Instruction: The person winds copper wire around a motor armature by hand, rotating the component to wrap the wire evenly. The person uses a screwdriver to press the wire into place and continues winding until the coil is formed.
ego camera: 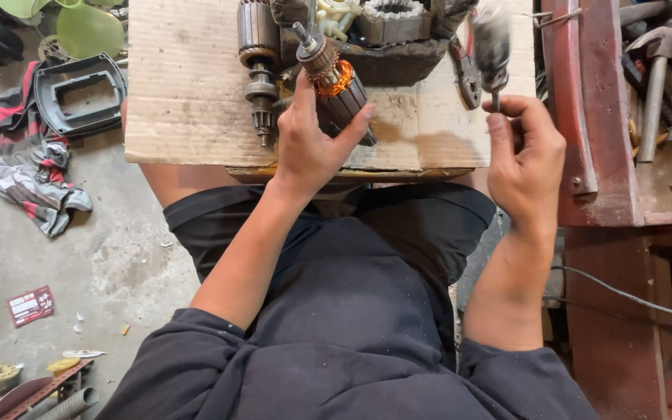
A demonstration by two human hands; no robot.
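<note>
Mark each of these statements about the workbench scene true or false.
1. The left hand grips an armature with copper windings. True.
2. The right hand is empty. False: it holds a brush by its thin stem.
3. A second armature lies left of the held one. True.
4. The board under the parts is bare metal. False: it looks like wood or cardboard.
5. A striped cloth lies on the floor. True.

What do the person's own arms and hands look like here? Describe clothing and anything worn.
Both forearms are bare, with dark sleeves pushed up near the elbows. The left hand and right hand have no gloves, and no rings, watch or bands are visible.
</note>
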